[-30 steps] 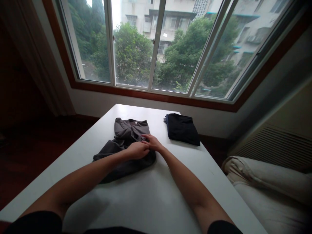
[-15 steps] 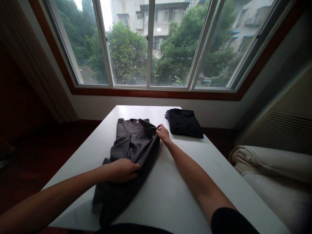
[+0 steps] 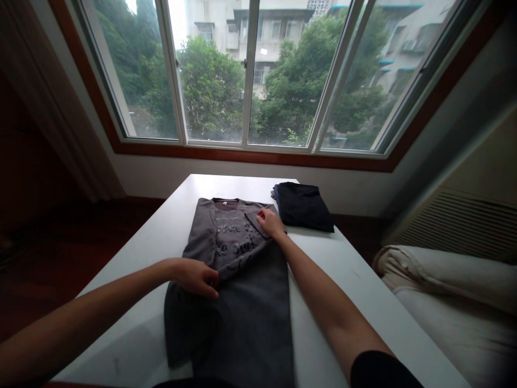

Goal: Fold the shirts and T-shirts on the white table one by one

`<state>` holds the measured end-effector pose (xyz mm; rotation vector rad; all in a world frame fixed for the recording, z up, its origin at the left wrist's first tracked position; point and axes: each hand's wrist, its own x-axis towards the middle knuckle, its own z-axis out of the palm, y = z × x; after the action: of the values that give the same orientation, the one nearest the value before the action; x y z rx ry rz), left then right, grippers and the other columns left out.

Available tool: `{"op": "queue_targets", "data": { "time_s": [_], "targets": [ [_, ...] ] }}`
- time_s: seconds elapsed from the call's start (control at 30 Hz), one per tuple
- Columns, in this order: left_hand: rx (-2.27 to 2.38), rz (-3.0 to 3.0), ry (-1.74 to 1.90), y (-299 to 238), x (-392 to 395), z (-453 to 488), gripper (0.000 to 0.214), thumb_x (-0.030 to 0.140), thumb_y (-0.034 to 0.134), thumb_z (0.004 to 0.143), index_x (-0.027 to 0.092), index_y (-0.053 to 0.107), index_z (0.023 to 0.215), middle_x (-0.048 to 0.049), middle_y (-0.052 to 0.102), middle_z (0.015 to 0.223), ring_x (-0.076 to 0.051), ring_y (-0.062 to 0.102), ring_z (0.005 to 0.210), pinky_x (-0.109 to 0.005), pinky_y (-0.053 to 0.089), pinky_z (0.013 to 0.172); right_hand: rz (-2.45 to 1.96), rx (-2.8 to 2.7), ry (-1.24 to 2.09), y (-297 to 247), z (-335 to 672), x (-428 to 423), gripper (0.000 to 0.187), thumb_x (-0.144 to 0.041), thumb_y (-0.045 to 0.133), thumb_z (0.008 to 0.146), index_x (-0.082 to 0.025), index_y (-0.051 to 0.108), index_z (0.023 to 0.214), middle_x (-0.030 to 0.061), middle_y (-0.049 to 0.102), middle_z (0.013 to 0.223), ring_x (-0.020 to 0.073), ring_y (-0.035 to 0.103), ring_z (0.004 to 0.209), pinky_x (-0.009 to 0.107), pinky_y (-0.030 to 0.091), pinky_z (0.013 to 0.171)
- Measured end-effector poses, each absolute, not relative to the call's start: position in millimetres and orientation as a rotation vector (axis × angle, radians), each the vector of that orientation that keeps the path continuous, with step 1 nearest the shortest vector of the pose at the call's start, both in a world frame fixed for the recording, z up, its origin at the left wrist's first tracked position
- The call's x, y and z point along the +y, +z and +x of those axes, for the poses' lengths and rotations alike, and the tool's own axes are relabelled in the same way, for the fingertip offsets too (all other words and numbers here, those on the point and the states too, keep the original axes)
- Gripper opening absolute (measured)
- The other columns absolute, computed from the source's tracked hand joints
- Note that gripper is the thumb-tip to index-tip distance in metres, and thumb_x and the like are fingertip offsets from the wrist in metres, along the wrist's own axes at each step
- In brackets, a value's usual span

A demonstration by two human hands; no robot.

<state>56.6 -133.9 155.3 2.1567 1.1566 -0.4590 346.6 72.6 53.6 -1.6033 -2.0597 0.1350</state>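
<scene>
A dark grey long shirt (image 3: 242, 312) with dark lettering on its chest lies spread on the table, its neckline towards the window. My right hand (image 3: 270, 222) is at the shirt's upper right, fingers curled and pinching the cloth near a dark sleeve edge. Over the shirt's left middle, my left hand (image 3: 196, 277) has its thumb and fingers bent together on the fabric. A slanting crease runs across the shirt from my left hand towards the right side. My left fingertips are partly hidden.
Folded dark clothes (image 3: 305, 206) lie in a stack at the table's far right corner. The white table (image 3: 141, 258) reaches towards the window (image 3: 246, 75). Rolled cream bedding or padding (image 3: 448, 275) sits beyond the table's right edge.
The shirt's right side, bunched and folded over before, now lies spread out to the right. My right hand has shifted slightly down; my left hand has moved slightly left.
</scene>
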Motion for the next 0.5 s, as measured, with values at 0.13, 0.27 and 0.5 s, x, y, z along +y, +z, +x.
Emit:
{"op": "queue_targets", "data": {
  "time_s": [0.13,0.27,0.5],
  "targets": [
    [1.170,2.164,-0.635,176,-155,49,0.041,0.061,0.064,0.084,0.028,0.076,0.106,-0.0081,0.077,0.089,-0.029,0.072,0.080,-0.034,0.049,0.066,-1.789,-2.222,0.069,43,323,60,0.045,-0.051,0.067,0.092,-0.021,0.065,0.126,0.0178,0.062,0.131,0.0346,0.054,0.125,0.044,0.044,0.100],
    [1.374,1.893,-0.865,174,-169,23,0.035,0.052,0.061,0.087,0.025,0.077,0.102,-0.0066,0.075,0.073,-0.027,0.072,0.062,-0.034,0.054,0.062,-1.891,-2.229,0.050,48,325,68,0.029,-0.030,0.056,0.097,-0.019,0.068,0.121,0.0186,0.065,0.127,0.0326,0.060,0.120,0.042,0.046,0.098],
    [2.109,2.452,-0.491,166,-147,-11,0.038,0.043,0.044,0.103,0.017,0.071,0.113,-0.0174,0.075,0.104,-0.035,0.073,0.096,-0.042,0.053,0.078,-1.669,-1.296,0.408,73,411,115,0.019,-0.029,0.053,0.091,-0.019,0.067,0.086,0.0081,0.071,0.087,0.0218,0.064,0.085,0.027,0.047,0.078]
  ]
}}
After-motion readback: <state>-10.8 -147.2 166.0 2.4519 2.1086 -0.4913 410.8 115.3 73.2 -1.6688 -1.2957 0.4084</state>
